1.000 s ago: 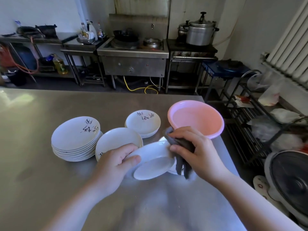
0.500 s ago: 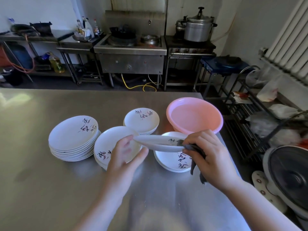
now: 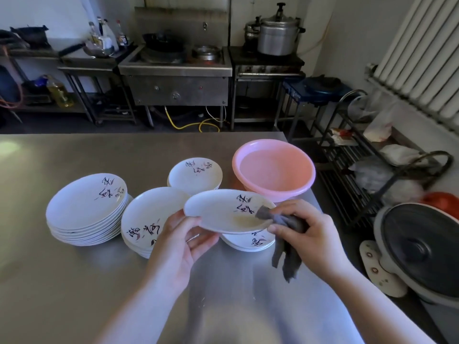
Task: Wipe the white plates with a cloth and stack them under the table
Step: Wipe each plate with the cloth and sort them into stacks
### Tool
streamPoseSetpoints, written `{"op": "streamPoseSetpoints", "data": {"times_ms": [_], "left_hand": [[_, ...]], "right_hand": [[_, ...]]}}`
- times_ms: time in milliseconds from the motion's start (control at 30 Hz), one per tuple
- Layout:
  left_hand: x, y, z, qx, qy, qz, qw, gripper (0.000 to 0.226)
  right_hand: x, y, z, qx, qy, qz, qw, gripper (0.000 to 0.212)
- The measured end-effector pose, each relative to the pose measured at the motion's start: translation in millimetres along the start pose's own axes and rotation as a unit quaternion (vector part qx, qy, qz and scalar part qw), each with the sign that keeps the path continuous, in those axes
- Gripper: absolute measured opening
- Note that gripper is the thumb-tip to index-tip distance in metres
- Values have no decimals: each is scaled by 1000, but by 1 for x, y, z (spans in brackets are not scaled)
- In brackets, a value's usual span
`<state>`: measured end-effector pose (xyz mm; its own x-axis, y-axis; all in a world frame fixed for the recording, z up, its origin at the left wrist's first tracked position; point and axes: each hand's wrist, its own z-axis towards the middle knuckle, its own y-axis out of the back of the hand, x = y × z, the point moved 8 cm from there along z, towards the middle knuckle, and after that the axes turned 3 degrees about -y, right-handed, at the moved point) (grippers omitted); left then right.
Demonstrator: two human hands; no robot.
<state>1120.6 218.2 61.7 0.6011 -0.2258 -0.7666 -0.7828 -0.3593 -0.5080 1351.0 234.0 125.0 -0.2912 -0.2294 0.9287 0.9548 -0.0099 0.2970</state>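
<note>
our left hand point(image 3: 177, 247) pinches the plate point(image 3: 227, 211) by its near-left rim, holding it face up above the table point(image 3: 74, 281). our right hand point(image 3: 306, 235) clutches the cloth point(image 3: 280, 222) at its right edge, nearest the brown smear.

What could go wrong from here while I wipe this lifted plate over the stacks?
The left hand holds the lifted plate by its near rim only; pressure from the cloth in the right hand might tip it onto the stack below. The pink basin sits near the table's right edge; an elbow swing could nudge it off.
</note>
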Motion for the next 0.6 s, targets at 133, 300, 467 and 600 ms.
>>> {"op": "streamPoseSetpoints", "data": {"times_ms": [133, 300, 467, 600], "left_hand": [[12, 4, 3, -12, -24, 35, 999, 47], [61, 17, 4, -17, 21, 64, 998, 55], [84, 10, 25, -22, 55, 74, 996, 56], [88, -2, 49, -33, 61, 58, 996, 61]], "right_hand": [[-32, 33, 0, -89, -148, 112, 979, 22], [-69, 38, -25, -121, -253, 188, 941, 27], [-74, 43, -29, -137, -248, 192, 940, 29], [-69, 45, -25, -132, -231, 197, 944, 29]]}}
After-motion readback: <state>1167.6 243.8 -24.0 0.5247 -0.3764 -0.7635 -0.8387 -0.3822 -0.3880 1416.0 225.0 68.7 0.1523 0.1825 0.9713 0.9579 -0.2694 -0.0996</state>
